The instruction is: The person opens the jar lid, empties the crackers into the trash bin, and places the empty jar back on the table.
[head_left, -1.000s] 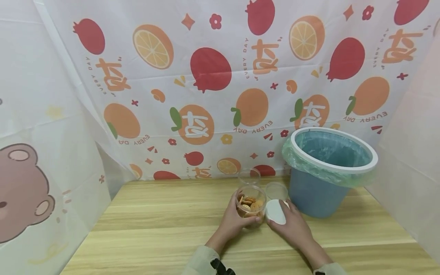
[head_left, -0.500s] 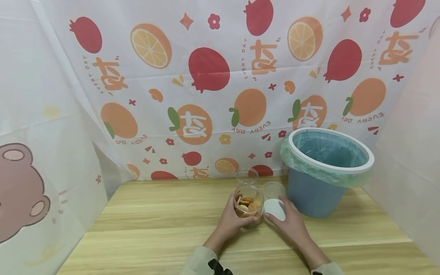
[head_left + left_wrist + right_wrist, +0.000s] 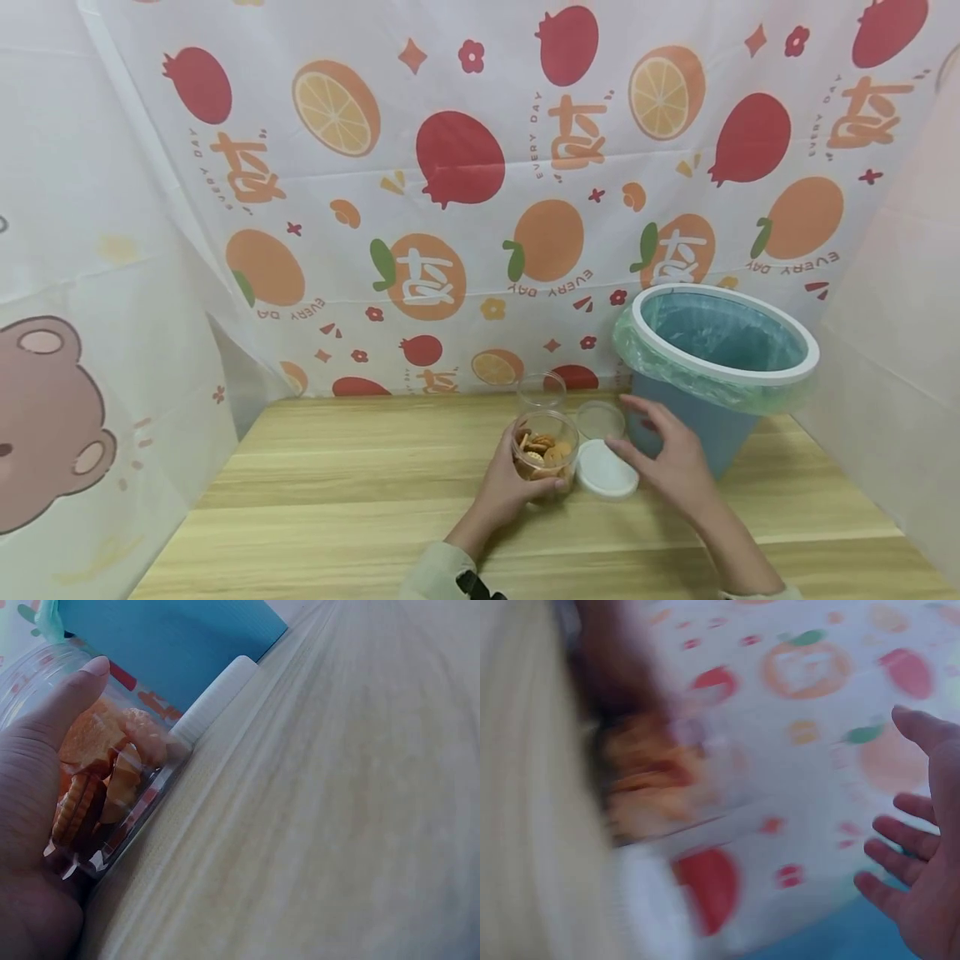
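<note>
My left hand [image 3: 504, 475] grips a clear plastic jar [image 3: 567, 467] of biscuits [image 3: 544, 448], which stands upright and uncovered on the table. In the left wrist view the thumb [image 3: 71, 697] lies across the jar's side, with biscuits [image 3: 94, 739] showing through. A white round lid [image 3: 607, 469] lies flat on the table, just right of the jar. My right hand [image 3: 678, 458] is above and right of the lid, apart from it, fingers spread and holding nothing. The right wrist view is blurred, but its fingers [image 3: 904, 836] look loose.
Behind the jar stands a clear empty container [image 3: 542, 390], and a second clear round one [image 3: 600, 419] sits behind the lid. A blue bin [image 3: 675, 417] with a green liner and white rim [image 3: 806, 367] stands at the right. A fruit-print cloth [image 3: 465, 250] hangs along the table's back edge.
My right hand has let go of the white lid and moved up and right, its fingers spreading. The lid now lies flat beside the jar. My left hand keeps its grip on the jar.
</note>
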The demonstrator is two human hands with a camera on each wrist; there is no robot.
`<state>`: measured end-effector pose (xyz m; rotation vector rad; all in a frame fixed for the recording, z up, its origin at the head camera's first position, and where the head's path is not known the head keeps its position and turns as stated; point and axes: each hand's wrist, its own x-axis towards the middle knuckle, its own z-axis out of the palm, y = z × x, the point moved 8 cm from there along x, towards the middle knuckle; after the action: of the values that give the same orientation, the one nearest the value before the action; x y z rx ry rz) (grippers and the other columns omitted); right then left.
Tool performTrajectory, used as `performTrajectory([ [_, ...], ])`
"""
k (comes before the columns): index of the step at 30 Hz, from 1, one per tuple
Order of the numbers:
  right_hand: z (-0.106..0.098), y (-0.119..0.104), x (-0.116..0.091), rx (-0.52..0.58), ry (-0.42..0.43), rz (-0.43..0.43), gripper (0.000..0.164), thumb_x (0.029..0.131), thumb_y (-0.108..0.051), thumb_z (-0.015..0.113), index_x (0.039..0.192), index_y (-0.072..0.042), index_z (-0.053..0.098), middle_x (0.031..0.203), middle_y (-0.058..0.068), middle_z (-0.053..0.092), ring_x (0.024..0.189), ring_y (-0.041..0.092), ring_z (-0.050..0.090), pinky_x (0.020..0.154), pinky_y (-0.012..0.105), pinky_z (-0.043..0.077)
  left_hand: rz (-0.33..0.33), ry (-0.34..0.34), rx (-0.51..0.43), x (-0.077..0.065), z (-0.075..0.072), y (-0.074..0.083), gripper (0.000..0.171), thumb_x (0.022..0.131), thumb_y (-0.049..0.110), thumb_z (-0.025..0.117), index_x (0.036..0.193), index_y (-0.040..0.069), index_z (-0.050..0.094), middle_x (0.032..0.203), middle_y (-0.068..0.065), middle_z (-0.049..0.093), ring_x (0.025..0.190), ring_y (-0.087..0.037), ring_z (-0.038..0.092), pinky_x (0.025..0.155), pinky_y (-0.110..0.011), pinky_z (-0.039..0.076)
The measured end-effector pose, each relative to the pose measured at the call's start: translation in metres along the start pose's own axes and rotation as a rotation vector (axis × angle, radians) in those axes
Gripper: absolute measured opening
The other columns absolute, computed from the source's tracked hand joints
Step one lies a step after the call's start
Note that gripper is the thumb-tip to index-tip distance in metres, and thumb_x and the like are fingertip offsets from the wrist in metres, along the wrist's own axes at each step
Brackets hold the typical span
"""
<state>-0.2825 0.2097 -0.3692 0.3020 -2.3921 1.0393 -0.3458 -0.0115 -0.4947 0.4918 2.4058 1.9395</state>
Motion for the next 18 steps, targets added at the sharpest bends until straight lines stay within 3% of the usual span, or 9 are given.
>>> performTrajectory([
  [4,-0.051,-0.028,0.002,0.082,0.203,-0.200,0.049,0.077,0.000,0.082,0.125,-0.005,0.069,0.121,-0.002,0.071,0.108,-0.003,0.062,0.096,0.009,0.046,0.000,0.002,-0.009,0.000,0.002,-0.001,0.107,0.073,0.028,0.092,0.158,0.022,0.028,0.155,-0.021,0.042,0.143,-0.036,0.043,0.119,-0.055,0.033],
  [7,-0.088,-0.034,0.005,0.112,0.333,-0.268,0.046,0.074,0.011,0.079,0.118,0.001,0.071,0.119,-0.015,0.070,0.110,-0.009,0.060,0.098,0.005,0.043,0.002,0.001,-0.014,0.000,0.003,-0.001,0.107,0.073,0.028,0.092,0.158,0.023,0.027,0.155,-0.022,0.041,0.143,-0.036,0.043,0.119,-0.054,0.033],
  [10,-0.119,-0.023,0.015,0.077,0.423,-0.196,0.038,0.079,0.006,0.078,0.116,0.000,0.072,0.118,-0.029,0.065,0.113,-0.011,0.057,0.099,0.005,0.040,-0.003,0.008,-0.016,0.000,0.002,-0.002,0.108,0.072,0.028,0.093,0.158,0.025,0.028,0.156,-0.020,0.041,0.143,-0.034,0.043,0.119,-0.052,0.033],
  [13,-0.143,-0.001,0.026,0.022,0.489,-0.060,0.032,0.086,-0.006,0.077,0.117,-0.002,0.072,0.115,-0.034,0.061,0.114,-0.013,0.054,0.099,0.006,0.038,0.001,0.011,-0.009,0.001,0.000,-0.002,0.107,0.072,0.028,0.093,0.158,0.026,0.028,0.155,-0.020,0.042,0.143,-0.035,0.043,0.119,-0.053,0.034],
  [16,-0.159,0.028,0.040,-0.037,0.486,0.111,0.037,0.092,-0.022,0.075,0.126,-0.009,0.069,0.123,-0.026,0.062,0.123,-0.009,0.051,0.106,0.011,0.037,0.014,0.003,-0.004,0.001,0.000,-0.001,0.107,0.072,0.029,0.093,0.158,0.026,0.028,0.154,-0.022,0.041,0.143,-0.038,0.043,0.118,-0.056,0.034],
  [18,-0.163,0.049,0.050,-0.055,0.419,0.215,0.048,0.094,-0.031,0.071,0.138,-0.013,0.062,0.140,-0.012,0.059,0.136,0.006,0.049,0.116,0.029,0.040,0.008,0.001,-0.009,0.001,0.000,-0.002,0.108,0.072,0.029,0.093,0.158,0.026,0.028,0.155,-0.022,0.040,0.144,-0.037,0.042,0.119,-0.056,0.033],
])
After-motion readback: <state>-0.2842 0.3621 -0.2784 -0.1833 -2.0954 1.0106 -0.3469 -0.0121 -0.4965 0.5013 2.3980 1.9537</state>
